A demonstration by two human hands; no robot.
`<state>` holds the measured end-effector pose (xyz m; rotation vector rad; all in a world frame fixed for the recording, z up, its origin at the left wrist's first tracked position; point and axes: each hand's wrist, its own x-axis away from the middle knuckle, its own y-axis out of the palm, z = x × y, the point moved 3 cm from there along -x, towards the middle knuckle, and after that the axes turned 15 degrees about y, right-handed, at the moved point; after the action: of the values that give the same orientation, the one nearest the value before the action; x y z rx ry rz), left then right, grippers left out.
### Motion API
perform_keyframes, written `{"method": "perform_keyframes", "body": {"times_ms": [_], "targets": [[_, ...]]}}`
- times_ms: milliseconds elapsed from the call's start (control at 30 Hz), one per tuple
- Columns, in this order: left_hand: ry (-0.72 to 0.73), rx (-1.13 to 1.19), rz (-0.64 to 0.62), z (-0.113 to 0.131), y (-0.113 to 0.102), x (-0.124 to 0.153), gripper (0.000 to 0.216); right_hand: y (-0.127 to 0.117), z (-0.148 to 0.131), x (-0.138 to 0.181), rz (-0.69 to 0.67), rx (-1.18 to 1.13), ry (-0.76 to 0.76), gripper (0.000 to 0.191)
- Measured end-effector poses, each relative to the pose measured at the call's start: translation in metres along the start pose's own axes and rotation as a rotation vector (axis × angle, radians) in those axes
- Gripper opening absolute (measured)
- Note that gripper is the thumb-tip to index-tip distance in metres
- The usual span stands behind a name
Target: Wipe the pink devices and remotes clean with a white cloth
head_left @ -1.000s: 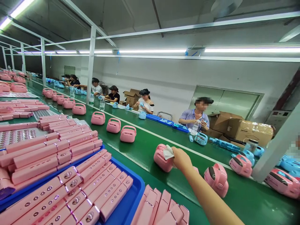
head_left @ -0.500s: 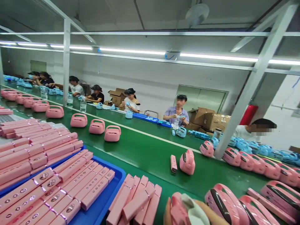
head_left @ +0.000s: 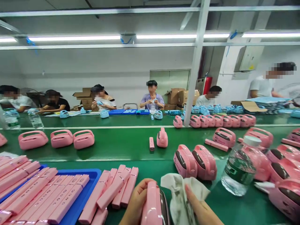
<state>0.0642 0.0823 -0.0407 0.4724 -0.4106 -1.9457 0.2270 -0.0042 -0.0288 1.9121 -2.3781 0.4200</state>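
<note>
At the bottom centre my left hand point(head_left: 135, 203) grips a pink handbag-shaped device point(head_left: 153, 203), held on edge with its dark front panel facing right. My right hand point(head_left: 199, 210) holds a crumpled white cloth point(head_left: 180, 193) right beside the device. Loose pink bar-shaped panels point(head_left: 116, 187) lie just left of my left hand. Two more pink devices point(head_left: 194, 161) stand on the green belt behind the cloth.
A blue tray point(head_left: 89, 179) of pink panels sits at the lower left. A clear water bottle point(head_left: 239, 167) leans at the right among several pink devices point(head_left: 281, 168). A white post point(head_left: 195, 68) rises from the green conveyor belt point(head_left: 122, 145). Several people sit across it with blue devices.
My right hand drew back from the belt with a pink device and the cloth. The view swung right and down; the device is now in my left hand, the cloth in my right.
</note>
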Motion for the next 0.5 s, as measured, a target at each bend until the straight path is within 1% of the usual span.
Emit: {"method": "perform_keyframes", "body": {"times_ms": [67, 133, 200, 267, 333, 400, 467, 500], "targets": [[-0.027, 0.019, -0.013, 0.004, 0.000, 0.000, 0.017, -0.006, 0.008, -0.009, 0.066, 0.061, 0.070, 0.074], [-0.051, 0.039, -0.024, 0.005, 0.001, -0.001, 0.017, -0.008, 0.010, -0.014, 0.074, 0.051, 0.067, 0.078], [-0.083, 0.051, -0.029, 0.004, 0.003, -0.001, 0.016, -0.009, 0.007, -0.014, 0.034, -0.035, 0.071, 0.072], [-0.116, 0.048, -0.034, 0.003, 0.006, 0.001, 0.015, -0.009, 0.003, -0.013, 0.022, -0.144, 0.139, 0.065], [-0.153, 0.039, -0.038, 0.002, 0.011, 0.003, 0.015, -0.008, 0.001, -0.010, 0.027, -0.318, 0.261, 0.061], [-0.192, 0.028, -0.041, 0.001, 0.015, 0.006, 0.016, -0.002, 0.002, -0.007, -0.004, -0.592, 0.349, 0.056], [-0.214, 0.021, -0.037, 0.001, 0.017, 0.007, 0.018, 0.009, 0.004, -0.004, -0.072, -0.813, 0.345, 0.049], [-0.219, 0.019, -0.035, 0.000, 0.017, 0.007, 0.019, 0.014, 0.005, -0.002, -0.103, -0.856, 0.316, 0.045]]}}
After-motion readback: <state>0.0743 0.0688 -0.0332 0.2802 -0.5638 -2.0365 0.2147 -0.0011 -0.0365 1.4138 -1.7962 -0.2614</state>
